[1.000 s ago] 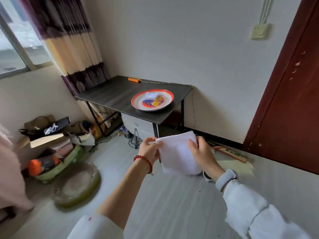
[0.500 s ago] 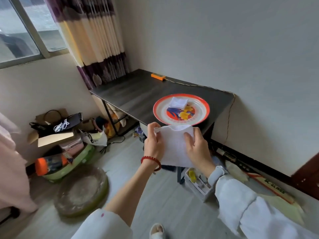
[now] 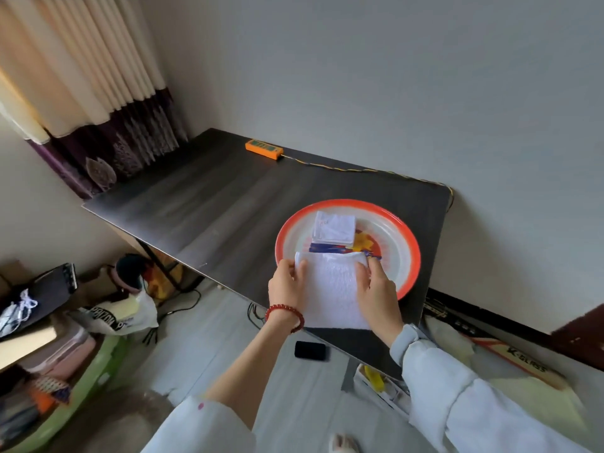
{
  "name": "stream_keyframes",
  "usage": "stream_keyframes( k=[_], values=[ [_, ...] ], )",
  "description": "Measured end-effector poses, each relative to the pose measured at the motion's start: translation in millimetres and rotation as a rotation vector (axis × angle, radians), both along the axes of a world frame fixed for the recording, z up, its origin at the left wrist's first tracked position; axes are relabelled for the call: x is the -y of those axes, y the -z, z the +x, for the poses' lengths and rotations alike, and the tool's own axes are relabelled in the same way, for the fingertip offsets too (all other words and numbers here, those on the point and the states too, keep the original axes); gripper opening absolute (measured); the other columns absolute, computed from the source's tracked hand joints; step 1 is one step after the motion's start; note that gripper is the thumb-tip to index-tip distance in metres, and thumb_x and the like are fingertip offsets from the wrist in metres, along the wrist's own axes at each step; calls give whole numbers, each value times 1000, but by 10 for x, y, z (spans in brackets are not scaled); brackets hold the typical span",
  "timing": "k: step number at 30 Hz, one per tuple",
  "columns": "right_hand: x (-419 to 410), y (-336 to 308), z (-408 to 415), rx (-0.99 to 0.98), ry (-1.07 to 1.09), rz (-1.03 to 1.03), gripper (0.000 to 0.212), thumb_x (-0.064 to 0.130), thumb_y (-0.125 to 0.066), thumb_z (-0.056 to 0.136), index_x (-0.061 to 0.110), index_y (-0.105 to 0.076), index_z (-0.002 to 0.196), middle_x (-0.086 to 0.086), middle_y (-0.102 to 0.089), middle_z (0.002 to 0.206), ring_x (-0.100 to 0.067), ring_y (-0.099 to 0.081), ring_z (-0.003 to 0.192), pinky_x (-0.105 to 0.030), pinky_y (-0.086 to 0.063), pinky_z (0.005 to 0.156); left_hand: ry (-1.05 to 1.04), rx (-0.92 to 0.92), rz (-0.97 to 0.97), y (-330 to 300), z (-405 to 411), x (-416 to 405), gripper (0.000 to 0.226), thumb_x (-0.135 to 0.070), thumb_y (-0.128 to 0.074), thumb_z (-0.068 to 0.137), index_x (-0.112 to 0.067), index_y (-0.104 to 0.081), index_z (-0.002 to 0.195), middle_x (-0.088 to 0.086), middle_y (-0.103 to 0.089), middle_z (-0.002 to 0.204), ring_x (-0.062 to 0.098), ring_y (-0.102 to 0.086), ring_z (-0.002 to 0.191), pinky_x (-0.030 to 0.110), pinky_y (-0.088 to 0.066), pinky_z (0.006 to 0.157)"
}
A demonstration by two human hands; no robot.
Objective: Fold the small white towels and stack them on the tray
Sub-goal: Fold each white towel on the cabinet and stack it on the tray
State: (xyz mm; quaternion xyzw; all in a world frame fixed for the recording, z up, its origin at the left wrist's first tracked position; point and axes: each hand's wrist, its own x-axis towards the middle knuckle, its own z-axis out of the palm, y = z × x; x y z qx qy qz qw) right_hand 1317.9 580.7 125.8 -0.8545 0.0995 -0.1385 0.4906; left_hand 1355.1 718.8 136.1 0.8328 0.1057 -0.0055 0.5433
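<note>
Both hands hold 1 white towel (image 3: 333, 289) over the near edge of the dark table (image 3: 202, 204), its upper edge reaching across the rim of the round tray (image 3: 412, 253) at about 7 o'clock of the tray. The left hand (image 3: 285, 286) grips the towel's left edge, thumb on top near the upper corner, with a red bead bracelet (image 3: 285, 313) on the wrist. The right hand (image 3: 377, 291) grips the right edge, fingers curled over the cloth near its upper right corner; a pale watch band (image 3: 405, 341) shows at that wrist. The towel hangs as a tall rectangle, its lower edge over the table's front. On the tray, at roughly 11 o'clock from its centre, lies a stack of folded towels (image 3: 333, 227), apart from the held towel. An orange power strip (image 3: 264, 148) sits at the table's far edge, at 12 o'clock, its cord running along the wall side. A black phone (image 3: 310, 350) appears at 6 o'clock below the left wrist.
</note>
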Motion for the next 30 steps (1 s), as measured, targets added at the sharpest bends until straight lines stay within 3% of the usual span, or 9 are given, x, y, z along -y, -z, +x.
stream_keyframes(
  k=[4, 7, 11, 15, 19, 22, 24, 30],
  values=[
    [93, 167, 679, -57, 6, 27, 12, 29, -35, 98, 30, -46, 94, 10, -43, 59, -5, -41, 52, -27, -33, 55, 62, -35, 2, 192, 757, 90, 22, -28, -40, 97, -10, -47, 88, -5, -43, 69, 10, -38, 62, 19, -31, 53],
    [184, 399, 1208, -112, 57, 58, 19, 32, -37, 97, 19, -51, 93, 6, -49, 63, -13, -47, 59, -33, -40, 61, 121, -64, 17, 401, 1341, 145, 18, -31, -38, 98, -17, -47, 92, -8, -46, 70, 11, -43, 65, 17, -35, 56],
    [374, 690, 1884, -193, 140, 21, 11, 16, -43, 92, 11, -53, 94, -3, -56, 79, -22, -52, 73, -34, -40, 68, 213, -119, 86, 703, 2107, 319, 14, -30, -38, 98, -20, -49, 97, -9, -45, 68, 4, -41, 59, 10, -33, 51],
    [594, 993, 2419, -216, 222, -108, 17, 19, -44, 94, 15, -44, 78, 7, -41, 58, -18, -41, 57, -32, -32, 56, 267, -161, 145, 996, 2675, 520, 23, -28, -40, 97, -14, -52, 110, -4, -49, 75, 9, -44, 63, 17, -34, 54],
    [746, 1189, 2764, -205, 209, -177, 16, 24, -42, 96, 14, -51, 88, 12, -36, 54, -9, -35, 50, -26, -27, 51, 287, -155, 239, 1239, 3024, 661, 25, -27, -37, 98, -15, -50, 115, -5, -47, 65, 13, -46, 59, 29, -40, 57],
    [798, 1316, 2977, -250, 220, -199, 18, 28, -40, 97, 15, -51, 92, 10, -38, 55, -17, -40, 53, -30, -31, 53, 327, -134, 307, 1371, 3247, 723, 26, -28, -37, 98, -16, -49, 118, 8, -60, 79, 31, -58, 75, 38, -47, 67],
    [817, 1405, 3069, -287, 230, -218, 20, 30, -39, 97, 15, -51, 95, 8, -41, 56, -17, -42, 54, -29, -32, 52, 335, -129, 309, 1444, 3352, 757, 27, -27, -38, 98, -15, -49, 119, 12, -63, 88, 34, -59, 79, 38, -47, 67],
    [826, 1595, 3172, -340, 288, -269, 23, 31, -40, 97, 12, -52, 101, 6, -45, 62, -17, -43, 56, -27, -29, 52, 342, -140, 306, 1630, 3493, 812, 27, -28, -39, 98, -16, -50, 119, 6, -60, 88, 33, -58, 83, 36, -46, 70]
  ],
)
